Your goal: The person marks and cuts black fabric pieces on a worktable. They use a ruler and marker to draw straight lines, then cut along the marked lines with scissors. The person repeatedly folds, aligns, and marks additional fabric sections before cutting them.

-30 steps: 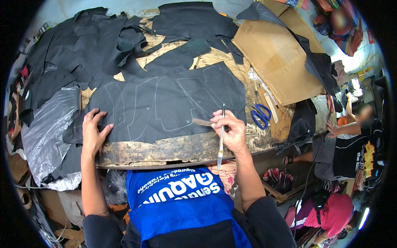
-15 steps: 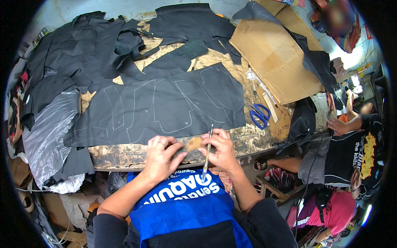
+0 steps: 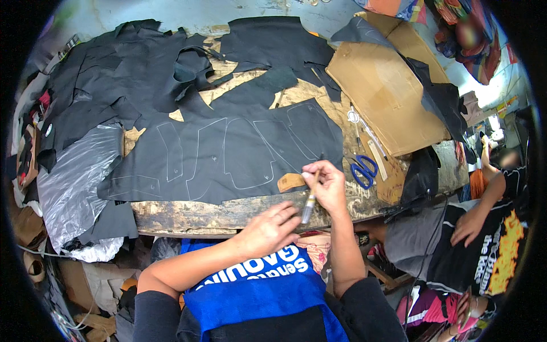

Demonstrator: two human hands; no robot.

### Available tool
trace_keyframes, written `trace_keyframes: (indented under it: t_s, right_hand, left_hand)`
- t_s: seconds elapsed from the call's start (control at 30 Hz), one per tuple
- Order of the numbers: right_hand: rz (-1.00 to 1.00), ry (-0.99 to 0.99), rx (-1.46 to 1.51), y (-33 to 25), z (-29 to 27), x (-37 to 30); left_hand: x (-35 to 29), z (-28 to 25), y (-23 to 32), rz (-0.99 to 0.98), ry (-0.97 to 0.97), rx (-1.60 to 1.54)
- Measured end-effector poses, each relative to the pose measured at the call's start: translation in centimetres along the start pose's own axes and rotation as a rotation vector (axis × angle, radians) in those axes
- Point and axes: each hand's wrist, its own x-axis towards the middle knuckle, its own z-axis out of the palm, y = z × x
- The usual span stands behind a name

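Between the fingers of my right hand [image 3: 329,185] is a slim pen [image 3: 310,206], slanting down past the table's edge. Just left of these fingers, a small tan pattern piece [image 3: 291,182] rests at the lower edge of a black leather sheet [image 3: 199,154]; its right end meets my fingertips. White outlines of several shoe-part shapes are drawn across that sheet. My left hand [image 3: 270,229] hovers by the table's near edge, fingers stretched out, holding nothing.
Blue-handled scissors [image 3: 363,172] lie right of the sheet, beside a compass [image 3: 354,117]. A large cardboard piece [image 3: 387,91] covers the back right. More black leather [image 3: 114,68] is heaped at back left, near grey plastic [image 3: 80,176]. A co-worker [image 3: 473,228] sits at right.
My right hand has moved right and up onto the leather with the pen, and the tan piece now lies on the sheet. My left hand has dropped back rightward, away from the piece.
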Motion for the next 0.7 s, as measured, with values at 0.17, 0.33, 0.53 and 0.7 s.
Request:
trace_keyframes:
  t_s: [0.17,0.33,0.53,0.7]
  right_hand:
    - [0.048,0.177,0.090,0.1,-1.3,-0.5]
    - [-0.033,0.263,0.066,1.0,-0.9,-1.7]
    - [-0.093,0.294,0.009,1.7,-0.4,-2.3]
    - [-0.090,0.314,0.042,1.6,-0.4,-2.3]
  left_hand:
    - [2.7,2.0,0.2,0.018,-0.063,0.151]
    - [2.8,3.2,-0.6,-0.114,-0.082,0.210]
    - [2.6,3.5,-0.9,-0.095,-0.058,0.245]
    - [2.7,3.1,-0.8,-0.092,-0.068,0.257]
